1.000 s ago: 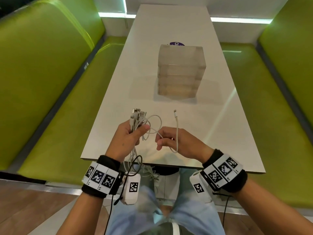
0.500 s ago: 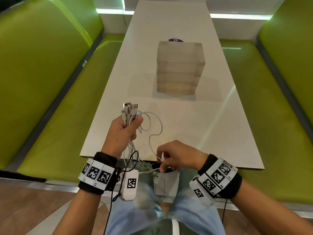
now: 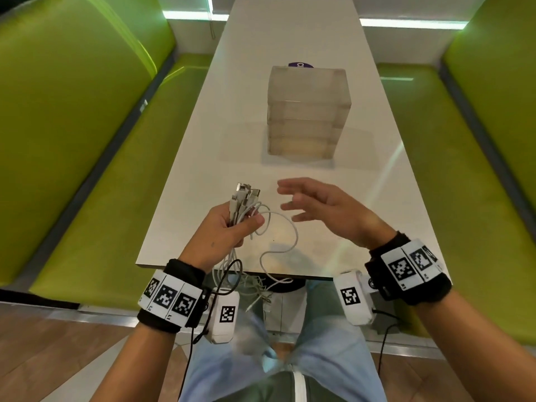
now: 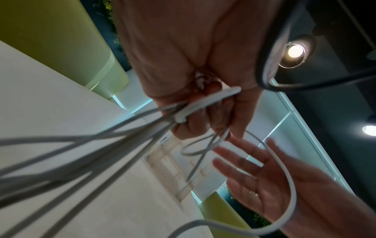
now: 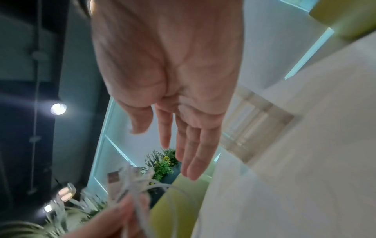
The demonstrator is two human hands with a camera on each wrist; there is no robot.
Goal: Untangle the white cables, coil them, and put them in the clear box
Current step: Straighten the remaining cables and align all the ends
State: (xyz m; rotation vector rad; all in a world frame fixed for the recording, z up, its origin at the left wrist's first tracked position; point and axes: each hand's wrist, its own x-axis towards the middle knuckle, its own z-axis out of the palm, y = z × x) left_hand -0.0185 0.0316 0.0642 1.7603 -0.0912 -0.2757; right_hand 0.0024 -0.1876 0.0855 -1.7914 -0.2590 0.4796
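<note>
Green benches (image 3: 87, 158) flank our white table (image 3: 232, 134). Our left hand (image 3: 223, 233) clamps the white cables (image 3: 246, 204) near its edge; our right hand (image 3: 327, 210) hovers, fingers spread. Farther off stands the seemingly closed clear box (image 3: 307, 111).

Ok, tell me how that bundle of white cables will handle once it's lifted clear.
Probably floppy: the thin white cables droop below the left hand and loop loosely on the white table. Likely light, as one hand holds them. Trailing ends may snag.

My head view looks down along the desk (image 3: 203, 158) from its near end. Both wrist views sit close under the palms, facing far; all share the box (image 3: 307, 111).
</note>
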